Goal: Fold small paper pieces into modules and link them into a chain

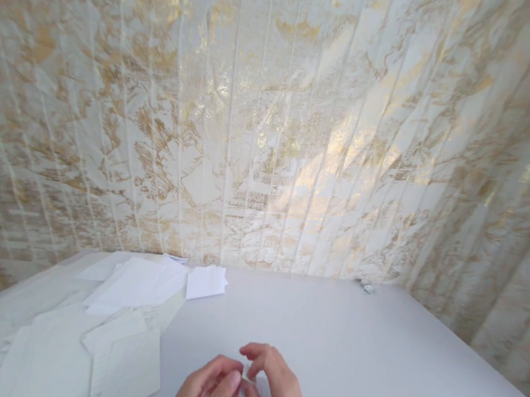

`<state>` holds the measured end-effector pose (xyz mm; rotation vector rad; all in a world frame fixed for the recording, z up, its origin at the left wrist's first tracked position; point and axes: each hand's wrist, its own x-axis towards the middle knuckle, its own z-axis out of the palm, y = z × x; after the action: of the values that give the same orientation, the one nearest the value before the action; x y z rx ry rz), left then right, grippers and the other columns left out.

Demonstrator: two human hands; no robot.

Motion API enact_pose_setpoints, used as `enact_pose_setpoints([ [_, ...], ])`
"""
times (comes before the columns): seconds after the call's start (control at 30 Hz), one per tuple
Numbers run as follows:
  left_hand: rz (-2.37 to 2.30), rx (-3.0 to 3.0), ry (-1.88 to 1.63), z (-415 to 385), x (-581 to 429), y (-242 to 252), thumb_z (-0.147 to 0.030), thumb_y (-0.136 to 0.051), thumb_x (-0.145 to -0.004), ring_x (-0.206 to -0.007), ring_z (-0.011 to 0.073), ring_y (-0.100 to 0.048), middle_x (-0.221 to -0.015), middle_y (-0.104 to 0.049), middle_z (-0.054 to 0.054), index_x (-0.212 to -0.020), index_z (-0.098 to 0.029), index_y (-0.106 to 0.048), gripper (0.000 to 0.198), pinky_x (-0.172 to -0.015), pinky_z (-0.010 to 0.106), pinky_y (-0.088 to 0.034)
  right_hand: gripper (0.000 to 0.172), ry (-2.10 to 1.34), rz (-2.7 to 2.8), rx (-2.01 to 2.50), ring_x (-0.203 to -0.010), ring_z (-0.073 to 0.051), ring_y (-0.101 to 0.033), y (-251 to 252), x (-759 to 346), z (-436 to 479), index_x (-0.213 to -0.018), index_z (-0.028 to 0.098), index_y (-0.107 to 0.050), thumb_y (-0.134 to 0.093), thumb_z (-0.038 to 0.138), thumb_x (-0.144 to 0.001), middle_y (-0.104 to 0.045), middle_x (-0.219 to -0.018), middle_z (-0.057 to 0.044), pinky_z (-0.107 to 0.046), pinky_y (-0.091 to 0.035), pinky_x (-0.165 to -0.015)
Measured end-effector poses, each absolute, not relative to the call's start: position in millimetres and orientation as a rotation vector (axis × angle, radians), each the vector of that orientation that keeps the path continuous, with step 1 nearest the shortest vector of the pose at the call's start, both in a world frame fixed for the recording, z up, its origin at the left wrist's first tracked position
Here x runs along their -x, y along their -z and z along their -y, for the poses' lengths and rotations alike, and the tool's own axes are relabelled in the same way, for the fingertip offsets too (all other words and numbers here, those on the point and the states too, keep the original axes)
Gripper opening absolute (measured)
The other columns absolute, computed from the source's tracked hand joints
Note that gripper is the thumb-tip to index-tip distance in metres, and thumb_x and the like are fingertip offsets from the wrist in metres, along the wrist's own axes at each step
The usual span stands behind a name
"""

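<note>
Near the front edge of the white table, a small white piece of paper [246,373] is between my two hands, mostly hidden by the fingers. My left hand [210,386] pinches its left side with thumb and curled fingers. From the other side, my right hand [273,389] has its thumb and a bent finger on the paper, while its index finger arches above. The paper looks small and folded, but its exact shape cannot be made out.
Left of my hands lies a pad of square off-white sheets [134,365]. Loose white sheets [137,282] spread behind it, beside a small stack of white paper [205,282]. A small metallic object [368,287] sits at the back right. A patterned curtain [275,127] borders the table [369,367].
</note>
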<state>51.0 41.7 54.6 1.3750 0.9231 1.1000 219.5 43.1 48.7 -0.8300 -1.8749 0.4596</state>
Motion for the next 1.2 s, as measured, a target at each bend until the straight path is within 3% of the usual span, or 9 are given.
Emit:
enact_pose_setpoints([
  [0.1,-0.921,-1.277,-1.115,-44.9,-49.6,-54.2,-0.063,-0.072,-0.073,-0.070,0.0177,-0.060,-0.073,-0.068,0.001,-0.083,-0.018,-0.071,0.047,-0.066,0.026,-0.042,0.022,-0.349,2.001,0.841,-0.099,-0.023,-0.061,-55.5,-220.6,-42.6,-0.091,0.024,-0.053,-0.057,0.005,-0.081,-0.064,-0.111,-0.007,-0.033,-0.047,-0.087],
  [0.2,-0.965,-1.253,-1.161,-49.9,-46.4,-54.7,-0.061,-0.075,-0.070,-0.065,0.0169,-0.057,-0.066,-0.066,0.000,-0.077,-0.017,-0.072,0.045,-0.064,0.026,-0.042,0.024,-0.462,1.996,0.873,-0.101,-0.023,-0.060,-60.7,-219.8,-41.5,-0.097,0.025,-0.058,-0.059,0.007,-0.081,-0.061,-0.112,-0.008,-0.033,-0.048,-0.089],
  [0.3,-0.976,-1.265,-1.139,-53.2,-43.5,-55.7,-0.061,-0.074,-0.071,-0.062,0.0155,-0.053,-0.061,-0.062,-0.002,-0.077,-0.017,-0.071,0.045,-0.064,0.025,-0.042,0.020,-0.580,1.971,0.860,-0.094,-0.021,-0.061,-61.1,-219.8,-41.3,-0.097,0.024,-0.061,-0.057,0.009,-0.084,-0.062,-0.100,-0.006,-0.030,-0.048,-0.085],
  [0.43,-0.950,-1.324,-1.035,-54.1,-41.6,-56.7,-0.057,-0.074,-0.073,-0.059,0.0141,-0.052,-0.059,-0.060,-0.003,-0.075,-0.016,-0.072,0.042,-0.061,0.024,-0.041,0.007,-0.700,1.928,0.917,-0.076,-0.018,-0.059,-58.1,-220.4,-43.1,-0.083,0.021,-0.064,-0.059,0.020,-0.088,-0.064,-0.082,-0.003,-0.027,-0.046,-0.072],
  [0.7,-0.917,-1.378,-0.972,-52.2,-40.8,-59.7,-0.062,-0.072,-0.073,-0.062,0.0147,-0.054,-0.064,-0.062,-0.001,-0.076,-0.015,-0.070,0.048,-0.063,0.025,-0.042,0.030,-1.017,1.696,0.994,-0.066,-0.016,-0.055,-60.9,-217.3,-41.0,-0.074,0.018,-0.061,-0.060,0.044,-0.089,-0.061,-0.068,0.000,-0.027,-0.043,-0.068],
  [0.83,-0.886,-1.353,-0.998,-47.6,-46.0,-60.2,-0.069,-0.067,-0.074,-0.066,0.0149,-0.054,-0.065,-0.058,-0.001,-0.075,-0.016,-0.067,0.054,-0.065,0.025,-0.041,0.026,-1.065,1.629,0.968,-0.063,-0.014,-0.053,-62.1,-217.0,-40.4,-0.079,0.019,-0.055,-0.061,0.043,-0.089,-0.057,-0.064,0.003,-0.026,-0.041,-0.064],
  [1.2,-0.846,-1.335,-0.958,-44.3,-47.5,-63.0,-0.065,-0.074,-0.070,-0.059,0.0148,-0.055,-0.061,-0.062,0.000,-0.070,-0.017,-0.063,0.050,-0.063,0.026,-0.042,0.022,-1.077,1.619,1.010,-0.056,-0.012,-0.049,-63.8,-213.7,-37.9,-0.079,0.019,-0.054,-0.060,0.038,-0.088,-0.056,-0.058,0.005,-0.024,-0.037,-0.058],
])
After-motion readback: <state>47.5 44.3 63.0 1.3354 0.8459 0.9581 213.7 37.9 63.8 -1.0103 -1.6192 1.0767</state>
